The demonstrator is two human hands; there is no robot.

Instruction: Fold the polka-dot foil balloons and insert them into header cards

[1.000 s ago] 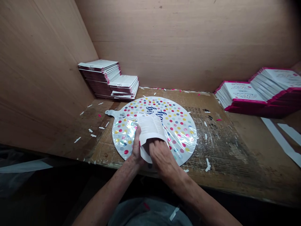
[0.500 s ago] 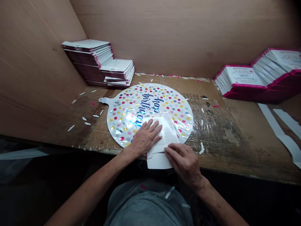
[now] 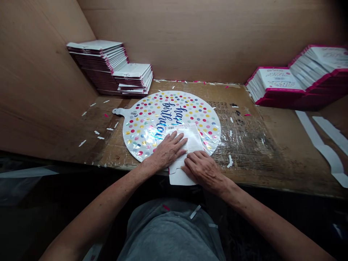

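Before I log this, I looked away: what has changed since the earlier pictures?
The envelope, held up and open a second ago, now lies flat, partly over the balloon. The left grip let go of its side and spreads on top; the right grip came out of its mouth and rests curled near the flap. The balloon, left stack and right stack stayed put.

Clothing: grey cloth, rounded in front, at six o'clock
Pink fleck: on the cloth, near its twelve (a scrap, apparently)
White strip: slanted, at the cloth's one
Pale strip: dimmer, at its three
Left hand, right hand: bare
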